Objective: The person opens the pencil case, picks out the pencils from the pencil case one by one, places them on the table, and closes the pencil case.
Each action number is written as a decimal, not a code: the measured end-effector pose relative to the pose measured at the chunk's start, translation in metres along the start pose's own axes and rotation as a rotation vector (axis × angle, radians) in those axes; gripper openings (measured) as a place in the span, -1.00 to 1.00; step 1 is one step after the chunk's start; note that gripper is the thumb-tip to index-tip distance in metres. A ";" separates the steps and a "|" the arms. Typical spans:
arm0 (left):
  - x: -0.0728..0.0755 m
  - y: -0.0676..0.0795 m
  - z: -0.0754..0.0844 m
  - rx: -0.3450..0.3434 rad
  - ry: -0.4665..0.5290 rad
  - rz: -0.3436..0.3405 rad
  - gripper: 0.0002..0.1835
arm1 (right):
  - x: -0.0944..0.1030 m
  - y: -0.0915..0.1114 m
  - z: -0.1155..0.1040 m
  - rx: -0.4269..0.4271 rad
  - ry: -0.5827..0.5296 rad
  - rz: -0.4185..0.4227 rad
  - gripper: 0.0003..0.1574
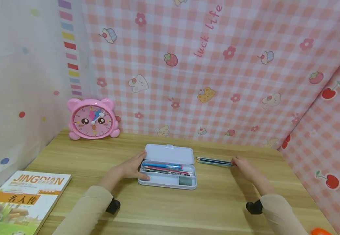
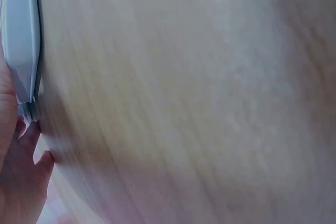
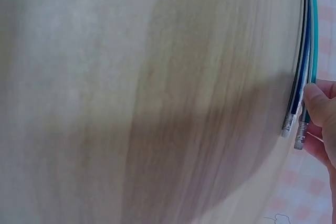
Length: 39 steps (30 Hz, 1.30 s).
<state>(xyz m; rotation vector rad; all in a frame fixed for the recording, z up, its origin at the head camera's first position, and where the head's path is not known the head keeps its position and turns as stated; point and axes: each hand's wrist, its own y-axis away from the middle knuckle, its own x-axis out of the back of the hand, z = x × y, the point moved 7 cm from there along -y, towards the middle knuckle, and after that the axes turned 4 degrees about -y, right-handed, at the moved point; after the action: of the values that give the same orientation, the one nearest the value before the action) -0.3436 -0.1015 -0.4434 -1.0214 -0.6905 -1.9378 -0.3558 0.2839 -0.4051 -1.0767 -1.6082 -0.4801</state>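
Observation:
An opened white pencil case (image 1: 158,183) lies on the table with its lid (image 1: 170,154) folded back. Inside are a blue pen (image 1: 162,165), red and black pencils (image 1: 170,171) and a grey-green eraser (image 1: 185,181) in the front right compartment. My left hand (image 1: 130,167) holds the case's left end, thumb over the front wall and fingers beside the lid. To the right of the case, my right hand (image 1: 243,166) pinches dark and teal pencils (image 1: 214,161) near their eraser ends. Silver ferrules (image 3: 287,121) show by the thumb in the right wrist view; the tips point left.
A pink clock (image 1: 93,120) with ears stands at the back left. At the front left lies a book (image 1: 25,199). An orange object (image 1: 319,231) is cut off at the lower right. Patterned cloth walls (image 1: 187,81) border the wooden table (image 1: 187,209).

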 end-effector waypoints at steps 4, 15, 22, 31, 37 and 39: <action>0.000 0.000 0.000 0.003 0.004 -0.002 0.14 | -0.004 0.000 0.003 0.006 0.050 0.002 -0.91; -0.001 -0.001 -0.002 0.012 0.011 0.001 0.15 | -0.009 0.000 0.010 -0.008 0.194 -0.007 -0.92; -0.001 -0.001 -0.002 0.004 0.003 0.001 0.15 | -0.006 -0.001 0.008 -0.045 0.120 0.018 -0.88; -0.001 -0.002 -0.002 -0.003 0.002 0.005 0.14 | -0.012 -0.028 -0.024 -0.096 0.031 -0.048 -0.77; 0.000 -0.001 0.000 -0.005 0.018 -0.005 0.14 | -0.023 -0.049 -0.064 0.002 -0.021 -0.060 -0.78; 0.000 0.000 0.001 -0.001 0.023 -0.006 0.14 | -0.028 -0.055 -0.077 0.026 -0.047 -0.074 -0.77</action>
<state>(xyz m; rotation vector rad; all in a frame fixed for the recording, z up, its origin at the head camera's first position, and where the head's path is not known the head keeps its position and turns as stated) -0.3437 -0.1009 -0.4431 -0.9978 -0.6808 -1.9524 -0.3598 0.1858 -0.3939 -1.0184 -1.6959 -0.4847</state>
